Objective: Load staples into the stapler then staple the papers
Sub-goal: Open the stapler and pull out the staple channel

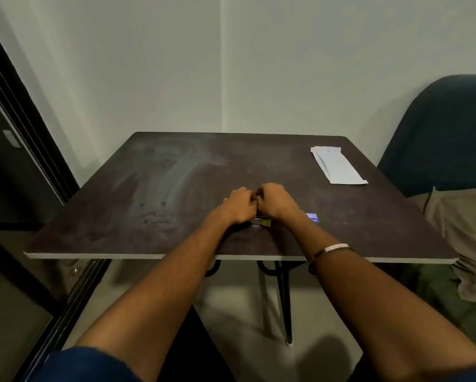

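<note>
My left hand (239, 204) and my right hand (275, 199) meet at the middle of the dark table (154, 188), fingers curled and fingertips touching. Whatever lies between the fingers is hidden. Just under the two wrists a small object with a yellow and purple end (262, 221) rests on the table, mostly covered; I cannot tell if it is the stapler or a box. A small blue-purple box (312, 217) lies right of my right wrist. The folded white papers (337, 166) lie flat at the far right of the table, well apart from both hands.
A dark blue chair (446, 133) stands beyond the table's right side, with beige cloth (462, 238) draped beside the right edge. A dark door frame (24, 128) runs along the left. Walls close off the far edge. A bracelet (333, 248) sits on my right forearm.
</note>
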Available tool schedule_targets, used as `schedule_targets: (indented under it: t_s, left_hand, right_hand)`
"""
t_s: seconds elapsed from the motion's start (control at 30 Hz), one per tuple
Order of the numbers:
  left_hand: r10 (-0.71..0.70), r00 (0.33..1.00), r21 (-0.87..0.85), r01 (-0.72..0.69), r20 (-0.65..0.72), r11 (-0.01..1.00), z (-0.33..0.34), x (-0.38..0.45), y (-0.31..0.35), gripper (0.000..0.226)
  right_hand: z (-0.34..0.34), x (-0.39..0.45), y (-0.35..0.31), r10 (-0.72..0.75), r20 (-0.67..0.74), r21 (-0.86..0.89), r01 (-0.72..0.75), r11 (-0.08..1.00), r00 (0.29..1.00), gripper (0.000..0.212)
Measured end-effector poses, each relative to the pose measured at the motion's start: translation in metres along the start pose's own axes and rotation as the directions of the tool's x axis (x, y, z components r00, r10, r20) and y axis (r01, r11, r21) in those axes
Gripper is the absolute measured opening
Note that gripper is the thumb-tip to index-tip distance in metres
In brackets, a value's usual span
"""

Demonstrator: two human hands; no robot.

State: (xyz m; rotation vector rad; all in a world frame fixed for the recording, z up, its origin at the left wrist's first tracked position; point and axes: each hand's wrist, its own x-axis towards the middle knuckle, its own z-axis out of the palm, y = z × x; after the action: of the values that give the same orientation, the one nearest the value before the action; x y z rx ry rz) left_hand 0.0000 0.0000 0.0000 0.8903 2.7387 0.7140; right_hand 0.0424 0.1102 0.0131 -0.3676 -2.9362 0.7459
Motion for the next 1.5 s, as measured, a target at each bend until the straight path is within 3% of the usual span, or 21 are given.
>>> schedule_targets:
  t_s: [0.13, 0.77, 0.9, 1.03, 1.27, 1.5]
  left_hand:
    - [0.000, 0.999, -0.056, -0.002, -0.038, 0.998, 0.007, -0.009, -0.001, 0.015]
    - [0.097, 0.944, -0.313, -0.200, -0.314, 0.928, 0.033, -0.017, -0.026, 0.015]
    - [0.075, 0.936, -0.339, -0.198, -0.343, 0.919, 0.032, -0.018, -0.026, 0.012]
    - [0.066, 0.924, -0.342, -0.204, -0.376, 0.917, 0.033, -0.018, -0.026, 0.011]
    - [0.067, 0.922, -0.393, -0.227, -0.381, 0.891, 0.032, -0.019, -0.027, 0.014]
    - [0.106, 0.943, -0.551, -0.273, -0.314, 0.789, 0.028, -0.020, -0.032, 0.020]
  right_hand:
    - [0.007, -0.008, 0.008, 0.031, -0.019, 0.063, -0.030, 0.998, 0.999, 0.016]
    - [0.038, -0.045, 0.038, -0.012, -0.348, 0.321, 0.131, 0.938, 0.937, 0.017]
    - [0.035, -0.057, 0.045, 0.020, -0.353, 0.385, 0.126, 0.914, 0.935, 0.024]
    - [0.034, -0.059, 0.047, -0.031, -0.303, 0.298, 0.126, 0.946, 0.952, 0.020]
    - [0.031, -0.056, 0.046, -0.070, -0.336, 0.320, 0.184, 0.929, 0.939, 0.012]
    - [0.029, -0.050, 0.052, -0.131, -0.372, 0.332, 0.264, 0.906, 0.919, 0.010]
